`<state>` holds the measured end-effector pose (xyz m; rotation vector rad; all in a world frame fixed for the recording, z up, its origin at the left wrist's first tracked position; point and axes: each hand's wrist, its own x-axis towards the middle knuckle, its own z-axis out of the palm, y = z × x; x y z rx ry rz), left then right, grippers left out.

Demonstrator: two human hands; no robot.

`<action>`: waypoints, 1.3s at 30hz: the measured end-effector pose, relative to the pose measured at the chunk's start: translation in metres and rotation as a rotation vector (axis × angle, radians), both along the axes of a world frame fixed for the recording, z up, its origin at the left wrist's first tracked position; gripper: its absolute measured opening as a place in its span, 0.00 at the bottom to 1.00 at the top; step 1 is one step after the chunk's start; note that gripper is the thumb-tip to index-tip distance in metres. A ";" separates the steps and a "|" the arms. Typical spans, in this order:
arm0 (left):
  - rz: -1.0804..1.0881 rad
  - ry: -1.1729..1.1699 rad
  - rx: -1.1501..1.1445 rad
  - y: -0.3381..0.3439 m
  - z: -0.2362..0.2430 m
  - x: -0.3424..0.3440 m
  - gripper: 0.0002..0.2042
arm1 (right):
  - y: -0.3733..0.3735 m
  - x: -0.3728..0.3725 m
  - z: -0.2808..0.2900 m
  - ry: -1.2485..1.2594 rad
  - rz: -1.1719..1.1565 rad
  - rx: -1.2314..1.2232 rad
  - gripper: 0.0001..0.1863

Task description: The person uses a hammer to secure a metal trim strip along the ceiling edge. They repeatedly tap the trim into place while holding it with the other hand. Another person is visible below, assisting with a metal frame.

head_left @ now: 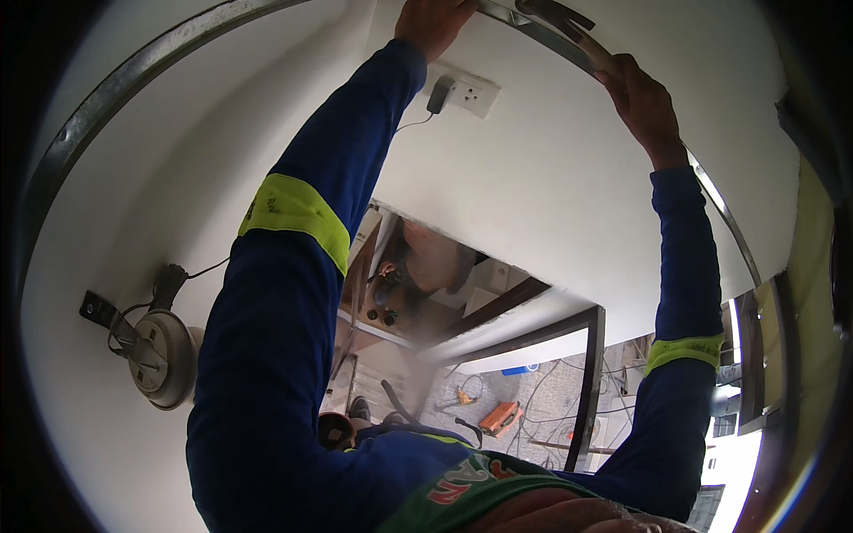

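Note:
Both my arms reach up in blue sleeves with yellow-green bands. My right hand [641,105] is closed round the handle of a hammer [593,49], whose dark head lies beside a curved-looking metal strip [533,27] on the white wall. At the upper edge of the head view, my left hand [433,25] is bent against the wall by the end of this strip. Its fingers are drawn together and partly cut off by the frame, so what they pinch is hidden. Just below it, a black plug [440,94] sits in a white wall socket [475,93].
A round pale device [163,360] with a cord hangs at the left wall. Another metal strip [98,102] runs along the upper left. Below, through an opening, lie an orange case [501,418], cables and a dark frame [586,391]. Shelving [480,306] stands under the wall's edge.

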<state>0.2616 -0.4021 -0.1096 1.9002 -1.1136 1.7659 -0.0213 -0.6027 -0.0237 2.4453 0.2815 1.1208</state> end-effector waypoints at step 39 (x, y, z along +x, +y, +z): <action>-0.013 0.004 -0.021 -0.004 -0.001 0.009 0.14 | -0.029 0.010 0.017 0.111 -0.198 -0.125 0.16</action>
